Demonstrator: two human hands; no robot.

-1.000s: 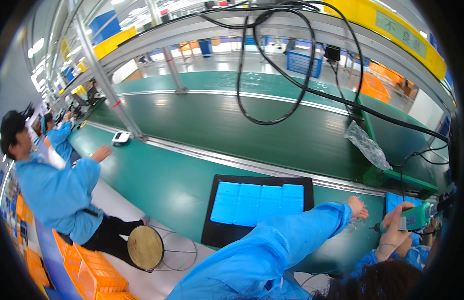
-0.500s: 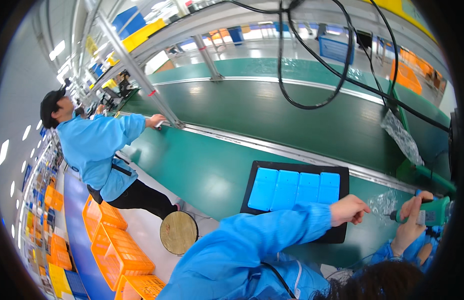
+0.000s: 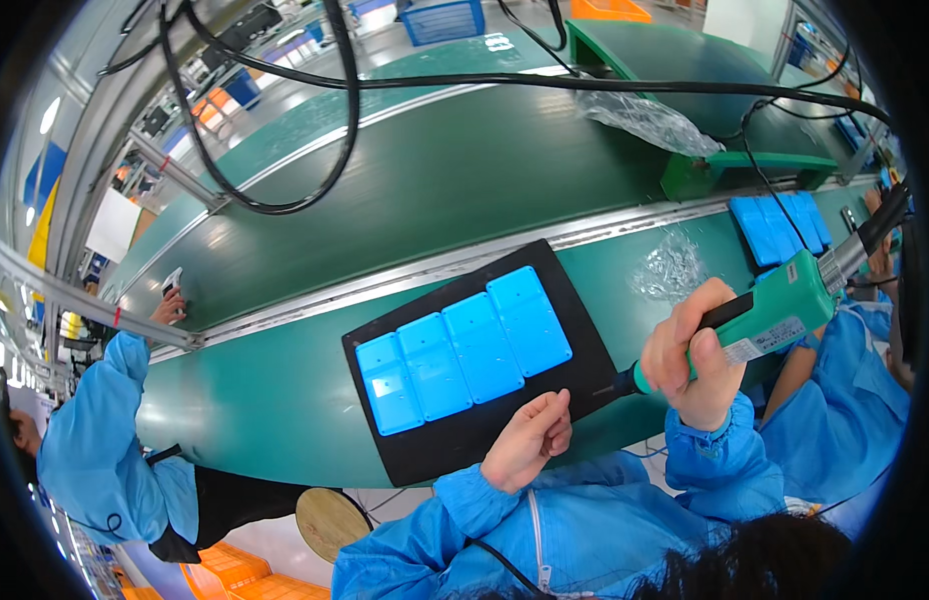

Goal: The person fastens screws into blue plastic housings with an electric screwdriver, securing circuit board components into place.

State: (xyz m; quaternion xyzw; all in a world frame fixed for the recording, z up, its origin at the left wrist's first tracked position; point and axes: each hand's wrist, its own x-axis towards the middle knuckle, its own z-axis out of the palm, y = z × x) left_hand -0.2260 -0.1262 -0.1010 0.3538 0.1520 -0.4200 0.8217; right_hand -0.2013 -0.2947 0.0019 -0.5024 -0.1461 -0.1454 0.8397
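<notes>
My right hand (image 3: 697, 360) is closed round a green electric screwdriver (image 3: 785, 305). It is tilted, with its dark bit pointing left over the right edge of a black mat (image 3: 465, 435). My left hand (image 3: 530, 440) is just in front of the mat's near edge, thumb and fingertips pinched together. Whatever they may hold is too small to make out. Several light-blue plastic panels (image 3: 482, 346) lie side by side in a row on the mat, with small holes near their edges. Neither hand touches them.
A clear plastic bag (image 3: 670, 265) lies right of the mat. Further right are more blue panels (image 3: 775, 228) and a co-worker's blue sleeve (image 3: 835, 400). Another co-worker (image 3: 95, 430) reaches over the bench at left. Black cables (image 3: 545, 80) hang across the top.
The view has swung to the right. The screwdriver in my right hand has come left toward the mat. My left hand has drawn back from beside the bag to the mat's near edge.
</notes>
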